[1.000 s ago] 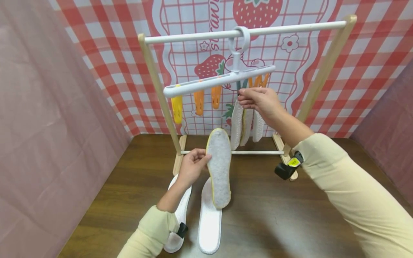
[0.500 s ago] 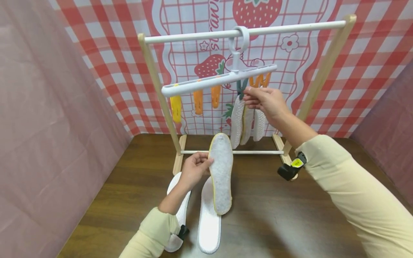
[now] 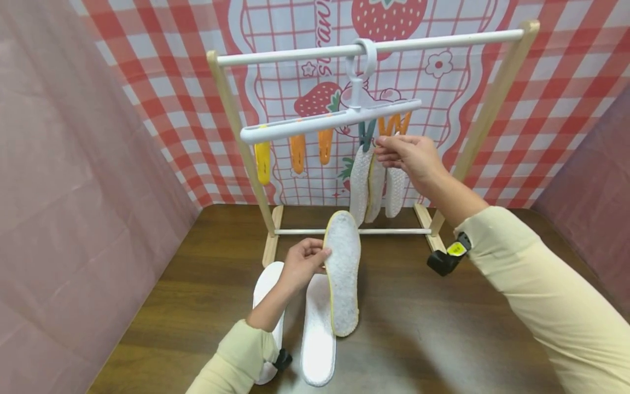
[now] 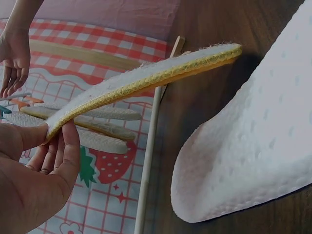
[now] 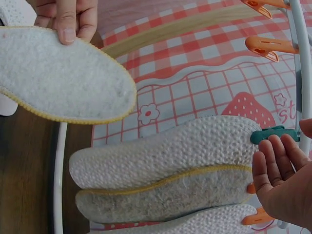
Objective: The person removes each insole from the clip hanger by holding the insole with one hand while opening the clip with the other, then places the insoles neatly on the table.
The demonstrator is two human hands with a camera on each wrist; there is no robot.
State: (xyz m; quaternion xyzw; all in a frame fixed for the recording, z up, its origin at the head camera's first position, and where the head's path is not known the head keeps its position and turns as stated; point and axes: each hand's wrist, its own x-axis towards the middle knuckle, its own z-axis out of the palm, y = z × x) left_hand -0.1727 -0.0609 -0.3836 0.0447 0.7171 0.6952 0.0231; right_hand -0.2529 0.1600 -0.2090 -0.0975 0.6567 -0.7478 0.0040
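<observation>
My left hand (image 3: 302,265) pinches the edge of a grey fleecy insole (image 3: 343,273) with yellow edging, held upright over the table. Beside a teal clip (image 3: 366,137) on the white hanger (image 3: 315,123), my right hand (image 3: 413,156) is raised; in the right wrist view its fingers (image 5: 275,161) are loosely bent with nothing between them. The clip bites the top of a white dimpled insole (image 5: 165,153). Behind it hang a yellow-edged fleecy insole (image 5: 165,197) and another white one (image 3: 395,191), partly hidden. Two white insoles lie on the table: one (image 3: 319,345) below the held insole, another (image 3: 268,282) under my left forearm.
The hanger hooks over the top bar (image 3: 443,42) of a wooden-legged rack (image 3: 497,109). One yellow clip (image 3: 263,163) and two orange clips (image 3: 297,153) hang on its left half. A red-checked cloth (image 3: 162,109) backs the wooden table (image 3: 418,306).
My right hand has come off the teal clip and drawn slightly right. My left hand has lowered the yellow-edged insole a little and moved it right. The hanger's left end has swung slightly.
</observation>
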